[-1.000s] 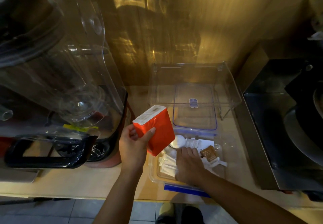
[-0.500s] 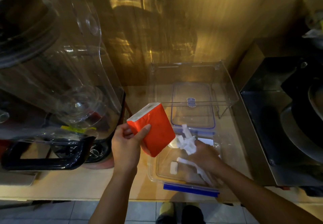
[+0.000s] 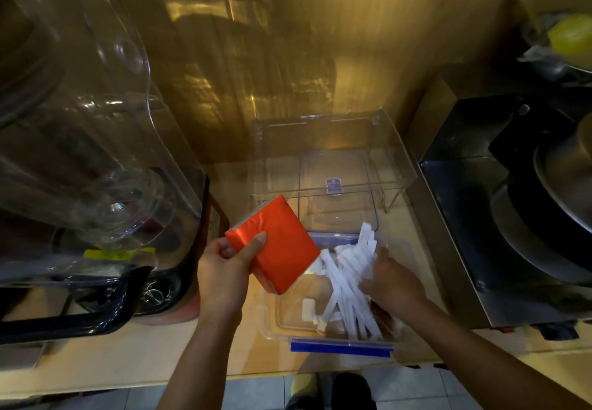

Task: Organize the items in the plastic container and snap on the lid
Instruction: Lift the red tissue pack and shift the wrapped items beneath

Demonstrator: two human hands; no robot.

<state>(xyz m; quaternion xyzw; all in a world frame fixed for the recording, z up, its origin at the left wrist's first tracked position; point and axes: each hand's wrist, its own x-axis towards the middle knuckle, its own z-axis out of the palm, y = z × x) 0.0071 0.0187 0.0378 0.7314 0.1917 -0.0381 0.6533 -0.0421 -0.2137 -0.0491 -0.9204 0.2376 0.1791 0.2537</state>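
A: Item one, the plastic container [image 3: 272, 323]?

B: Clear, rectangular, rounded corners, a blue clip [image 3: 341, 346] along its near edge. It sits open on the wooden counter [image 3: 105, 361] at the near edge, centre-right. Contents: one small white packet [image 3: 309, 308] lying flat on the floor of it, with loose white pieces beside that.

A: Item two, the lid [image 3: 338, 195]?

B: Clear panel with a blue rim and a small blue emblem at its middle. It lies just beyond the container, under a clear acrylic stand [image 3: 333, 153]. Not fitted.

A: Item three?

B: An orange packet [image 3: 278, 246], soft wrap, glossy, pale at its far-left end. The left hand [image 3: 224, 275] holds it tilted over the container's left side, thumb across the face, fingers behind.

A: Item four?

B: A bundle of white paper-wrapped sticks [image 3: 347, 278], long and narrow, fanned out. The right hand [image 3: 392, 284] is closed around the bundle above the container's right half; the near ends point down into it, the far ends stick up past the fingers.

A: Surroundings?

B: A large clear blender jug on a dark base [image 3: 96, 185] at left. A steel appliance [image 3: 499, 217] at right. A yellow fruit [image 3: 570, 36] in wrap at far right.
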